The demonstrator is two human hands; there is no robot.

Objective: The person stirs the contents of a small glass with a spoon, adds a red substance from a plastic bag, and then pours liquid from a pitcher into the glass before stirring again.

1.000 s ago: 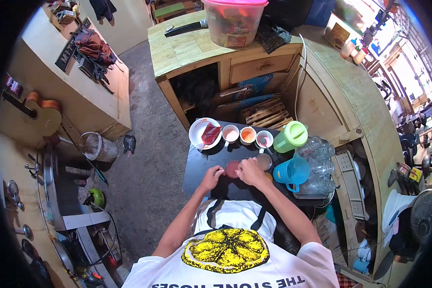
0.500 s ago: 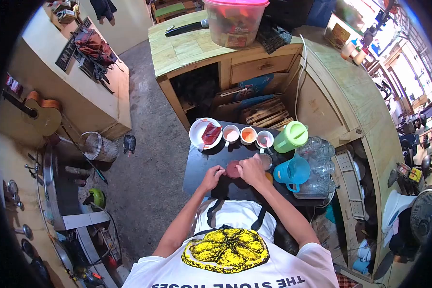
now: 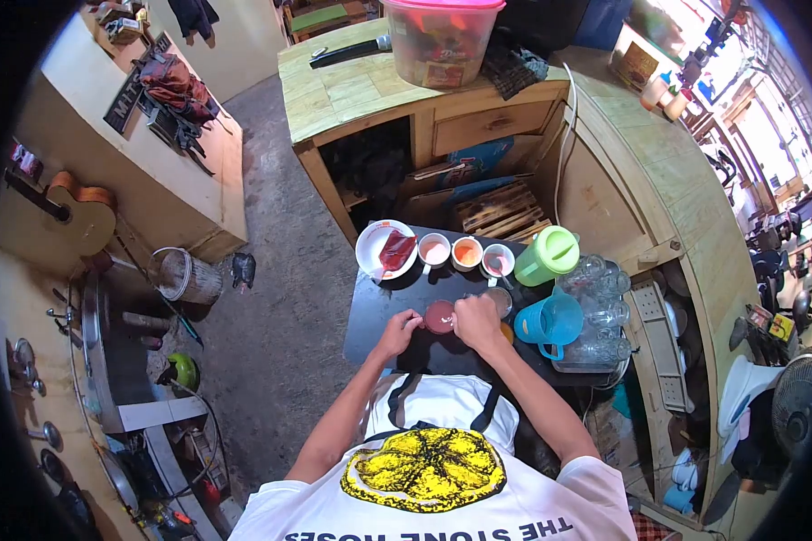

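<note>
A round vessel of reddish-brown liquid (image 3: 439, 317) stands on the dark table in front of me. My left hand (image 3: 404, 330) is beside its left side, fingers curled together; whatever they pinch is too small to make out. My right hand (image 3: 476, 318) is closed at the vessel's right rim, and its grip is hidden from above. Just beyond the right hand is a clear glass (image 3: 500, 301), partly covered by it. A bit of something orange (image 3: 507, 333) shows beside my right wrist.
A white bowl with a dark red packet (image 3: 397, 252) and white cups of pink (image 3: 434, 251), orange (image 3: 466, 253) and pinkish contents (image 3: 497, 261) line the table's far side. Rightward stand a green lidded pitcher (image 3: 549, 255), a blue jug (image 3: 550, 322) and several glass mugs (image 3: 604, 314).
My right hand has shifted slightly right and its fingers have drawn in, uncovering more of the reddish-brown liquid. My left hand stays almost in place.
</note>
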